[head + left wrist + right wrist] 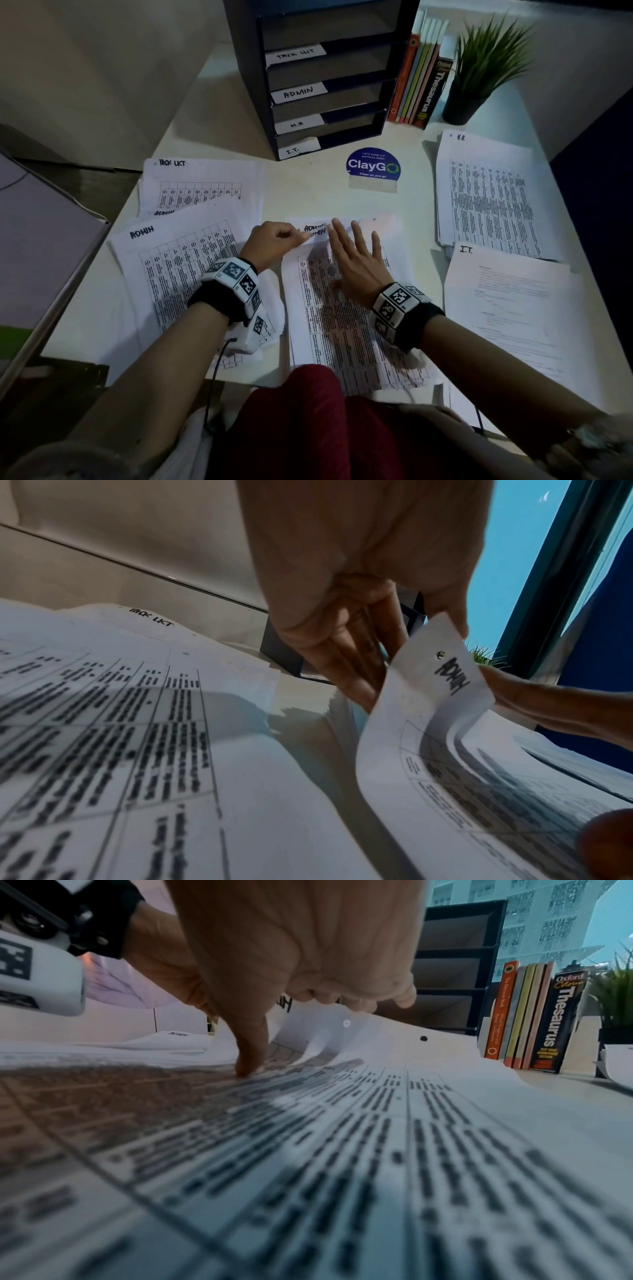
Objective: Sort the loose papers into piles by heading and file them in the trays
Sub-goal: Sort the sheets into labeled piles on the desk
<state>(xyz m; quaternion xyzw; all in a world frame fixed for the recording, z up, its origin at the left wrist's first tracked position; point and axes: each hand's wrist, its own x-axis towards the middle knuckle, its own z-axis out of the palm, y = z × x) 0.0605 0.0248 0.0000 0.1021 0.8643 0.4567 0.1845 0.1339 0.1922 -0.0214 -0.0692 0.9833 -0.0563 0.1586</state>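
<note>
So the left hand (pixel 274 240) pinches the top ADMIN sheet's (pixel 342 308) corner; ADMIN pile (pixel 164 274) sits at 9 o'clock, right hand (pixel 356 263) flat, holding nothing.

The head view is dim, with dark, bowed edges; the worktop (pixel 404 202) is palest at its middle. Both hands throw soft shadows onto the sheets beneath. The wrist views are brighter, tinted blue-green. Print close to each lens smears out of focus, and straight lines curve outward.
</note>
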